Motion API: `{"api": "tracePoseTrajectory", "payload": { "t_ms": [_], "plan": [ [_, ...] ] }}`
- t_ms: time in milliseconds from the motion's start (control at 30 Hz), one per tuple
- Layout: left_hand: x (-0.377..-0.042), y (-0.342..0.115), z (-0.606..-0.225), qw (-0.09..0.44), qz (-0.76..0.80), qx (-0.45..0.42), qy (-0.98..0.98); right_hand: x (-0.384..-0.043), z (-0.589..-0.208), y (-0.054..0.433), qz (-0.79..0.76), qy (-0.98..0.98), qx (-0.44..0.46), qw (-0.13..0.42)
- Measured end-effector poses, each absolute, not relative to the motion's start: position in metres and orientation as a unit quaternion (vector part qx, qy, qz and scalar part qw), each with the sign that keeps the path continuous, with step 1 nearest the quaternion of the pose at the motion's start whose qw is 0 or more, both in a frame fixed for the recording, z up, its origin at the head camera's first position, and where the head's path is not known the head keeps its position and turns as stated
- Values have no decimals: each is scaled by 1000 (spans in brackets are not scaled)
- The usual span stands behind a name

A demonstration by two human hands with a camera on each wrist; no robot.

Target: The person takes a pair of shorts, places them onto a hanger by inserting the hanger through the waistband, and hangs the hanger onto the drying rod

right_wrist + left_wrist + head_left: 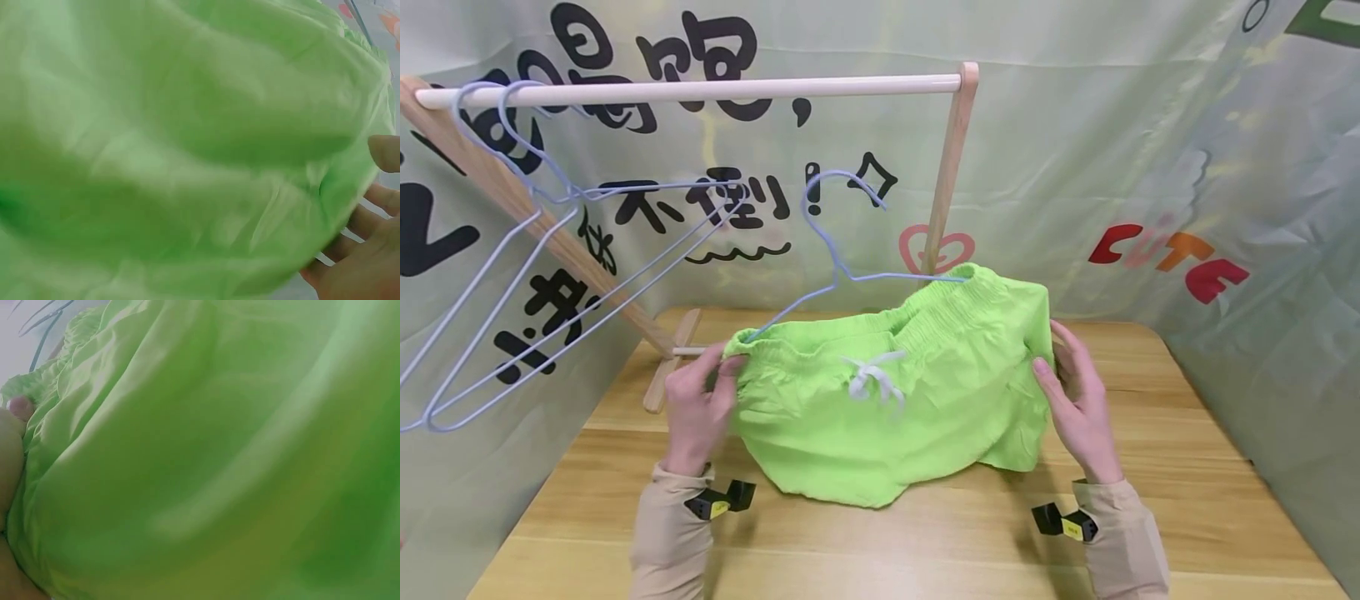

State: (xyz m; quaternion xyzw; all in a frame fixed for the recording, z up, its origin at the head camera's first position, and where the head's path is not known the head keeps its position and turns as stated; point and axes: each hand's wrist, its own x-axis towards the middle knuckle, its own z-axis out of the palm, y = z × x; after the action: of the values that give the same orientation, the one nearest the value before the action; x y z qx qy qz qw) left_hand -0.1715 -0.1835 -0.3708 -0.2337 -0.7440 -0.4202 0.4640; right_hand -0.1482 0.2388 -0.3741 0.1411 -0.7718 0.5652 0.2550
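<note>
Bright green shorts (880, 433) with a white drawstring bow (876, 377) are held up above the wooden table, filling most of both wrist views. A light-blue hanger (835, 242) stands up from the waistband, its two arms running inside the waist. My left hand (700, 404) pinches the left end of the waistband between thumb and fingers; its thumb tip (22, 407) shows in the left wrist view. At the right side of the shorts is my right hand (1084, 400), thumb in front of the cloth and fairly straight, spread fingers (369, 222) against its edge.
A wooden rack with a white rail (700, 90) stands at the back left. Two more light-blue hangers (542, 208) hang from it, reaching out over the left side. A printed cloth backdrop (1060, 150) surrounds the wooden table (1150, 417).
</note>
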Motion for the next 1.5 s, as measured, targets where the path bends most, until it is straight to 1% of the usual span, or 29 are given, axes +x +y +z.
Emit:
{"api": "tracePoseTrajectory", "payload": {
  "t_ms": [300, 533, 767, 900, 1100, 1333, 1500],
  "plan": [
    [-161, -218, -358, 549, -420, -148, -707, -146, -376, 239, 540, -802, 191, 169],
    [-159, -232, -354, 598, -413, -74, -683, -147, -379, 237, 571, -761, 265, 155],
    [-155, -239, -348, 638, -411, -16, -650, -145, -378, 236, 538, -789, 268, 130],
    [-152, -240, -343, 648, -426, 8, -632, -145, -377, 237, 530, -798, 261, 121],
    [-148, -230, -335, 648, -434, 25, -626, -145, -377, 238, 531, -798, 261, 116],
    [-140, -207, -328, 620, -434, -2, -654, -143, -378, 237, 535, -791, 273, 113],
    [-137, -190, -326, 602, -434, -19, -670, -143, -378, 237, 547, -781, 286, 98]
  ]
}}
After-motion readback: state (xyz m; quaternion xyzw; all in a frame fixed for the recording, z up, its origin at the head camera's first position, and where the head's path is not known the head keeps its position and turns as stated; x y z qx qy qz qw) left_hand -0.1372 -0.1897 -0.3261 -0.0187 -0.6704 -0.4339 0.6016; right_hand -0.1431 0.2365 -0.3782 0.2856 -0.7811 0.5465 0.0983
